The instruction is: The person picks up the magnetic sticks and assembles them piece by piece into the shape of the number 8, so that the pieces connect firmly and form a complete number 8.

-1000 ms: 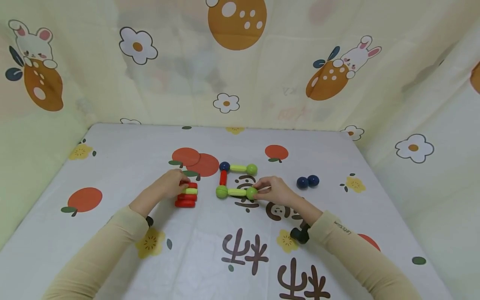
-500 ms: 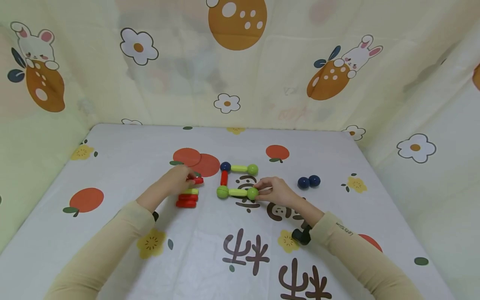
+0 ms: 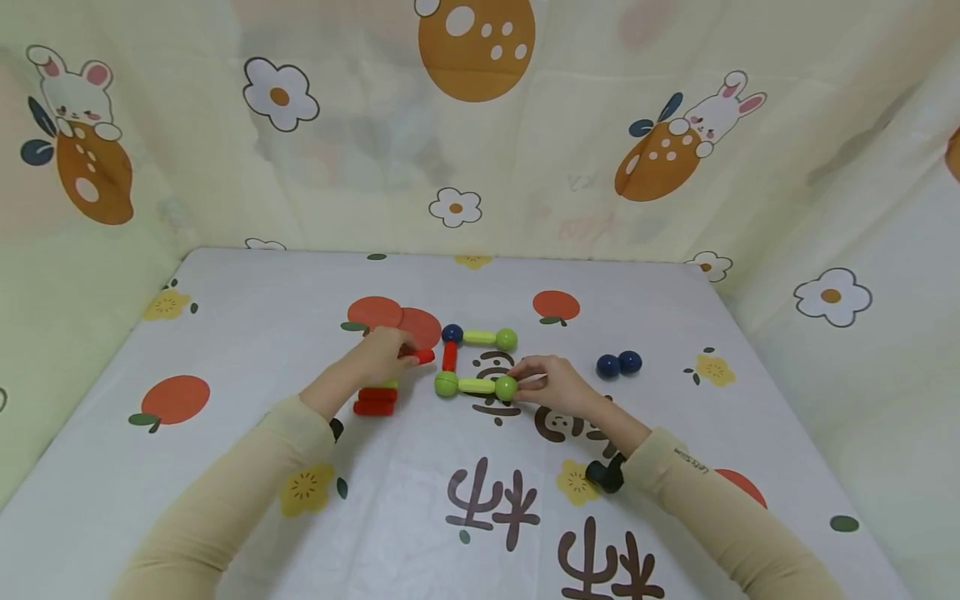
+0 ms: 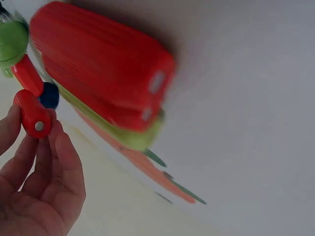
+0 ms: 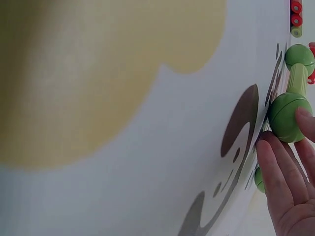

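Note:
My left hand [image 3: 386,353] pinches a red magnetic rod [image 4: 34,115] between thumb and fingers; a silver magnet shows at its end. Just right of it lies a three-sided frame of rods and balls: a dark blue ball [image 3: 452,333], a red rod [image 3: 449,357], a pale green rod [image 3: 480,337] ending in a green ball [image 3: 507,339], and below, a green ball [image 3: 446,384] joined to another pale green rod [image 3: 476,386]. At that rod's right end, my right hand [image 3: 555,384] holds a green ball [image 5: 287,117] between thumb and fingers.
Below the left hand, red rods [image 3: 375,402] and a pale green rod [image 4: 142,137] lie in a row. Two dark blue balls [image 3: 618,364] sit to the right. The table's cloth [image 3: 405,500] has printed fruit, and a patterned curtain [image 3: 360,167] stands behind.
My left hand has picked the top red rod off the row and carried it right, toward the frame. My right hand stays on the green ball.

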Demonstrator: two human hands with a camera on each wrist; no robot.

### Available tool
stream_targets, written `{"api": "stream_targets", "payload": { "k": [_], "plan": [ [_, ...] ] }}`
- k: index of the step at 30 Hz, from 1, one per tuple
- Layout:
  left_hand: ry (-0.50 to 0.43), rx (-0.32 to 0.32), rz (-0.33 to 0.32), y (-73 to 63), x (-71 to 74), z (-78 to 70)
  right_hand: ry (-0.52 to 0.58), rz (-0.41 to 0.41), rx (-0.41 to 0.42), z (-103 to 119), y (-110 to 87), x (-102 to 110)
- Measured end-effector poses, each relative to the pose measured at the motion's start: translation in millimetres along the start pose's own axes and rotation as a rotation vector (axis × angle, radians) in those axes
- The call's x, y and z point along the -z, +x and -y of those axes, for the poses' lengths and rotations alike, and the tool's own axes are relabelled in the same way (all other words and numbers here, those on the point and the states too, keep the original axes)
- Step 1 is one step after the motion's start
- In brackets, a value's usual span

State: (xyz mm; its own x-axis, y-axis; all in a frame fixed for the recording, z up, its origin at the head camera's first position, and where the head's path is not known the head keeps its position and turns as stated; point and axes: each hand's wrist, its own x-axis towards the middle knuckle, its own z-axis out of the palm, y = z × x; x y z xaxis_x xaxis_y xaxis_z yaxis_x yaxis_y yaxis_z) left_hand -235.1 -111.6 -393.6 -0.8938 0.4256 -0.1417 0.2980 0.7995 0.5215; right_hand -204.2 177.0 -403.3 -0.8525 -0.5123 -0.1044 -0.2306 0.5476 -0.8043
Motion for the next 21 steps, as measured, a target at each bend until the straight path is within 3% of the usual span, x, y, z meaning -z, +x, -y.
{"api": "stream_targets", "payload": {
  "k": [5,11,21],
  "plan": [
    [-0.044,0.027,0.015,6.7,-5.0,-13.4,-0.004,-0.004,0.017,-14,4.9,-1],
    [-0.062,-0.010,0.007,19.0,-10.1,-27.3,0.002,-0.007,0.006,-14,4.7,-2],
    [-0.062,0.014,0.028,38.2,-21.9,-48.7,0.004,-0.008,0.015,-13,4.6,-2]
  ]
}}
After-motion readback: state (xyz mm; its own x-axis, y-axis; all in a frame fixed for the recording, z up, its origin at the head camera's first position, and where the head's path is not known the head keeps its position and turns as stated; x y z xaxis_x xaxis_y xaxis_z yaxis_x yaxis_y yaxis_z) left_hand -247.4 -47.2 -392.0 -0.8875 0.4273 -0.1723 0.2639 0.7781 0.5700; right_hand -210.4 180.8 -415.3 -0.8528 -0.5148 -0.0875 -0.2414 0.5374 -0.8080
